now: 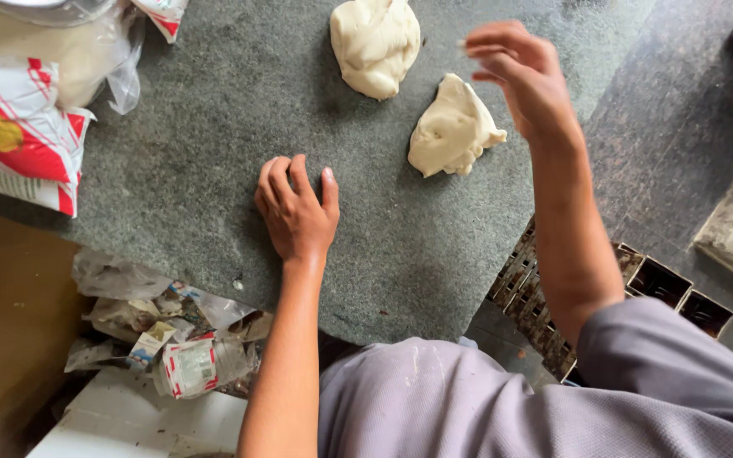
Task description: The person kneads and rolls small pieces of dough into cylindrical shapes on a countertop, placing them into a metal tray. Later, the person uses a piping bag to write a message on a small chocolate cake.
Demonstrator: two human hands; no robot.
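Note:
Two lumps of pale dough lie on a grey stone slab point(214, 127). The larger dough lump point(375, 42) is at the far edge, the smaller dough piece point(453, 129) just nearer and to its right. My left hand point(297, 212) rests flat on the slab, fingers together, holding nothing, left of the smaller piece. Raised above the slab, my right hand point(521, 75) hovers just right of the smaller piece with loosely curled, parted fingers and nothing in it.
A red and white flour sack point(19, 140) and a clear plastic bag point(86, 51) sit at the slab's far left. Crumpled wrappers point(171, 339) lie below the near edge. Metal rectangular moulds point(655, 284) stand at the right, by my grey-clad knees.

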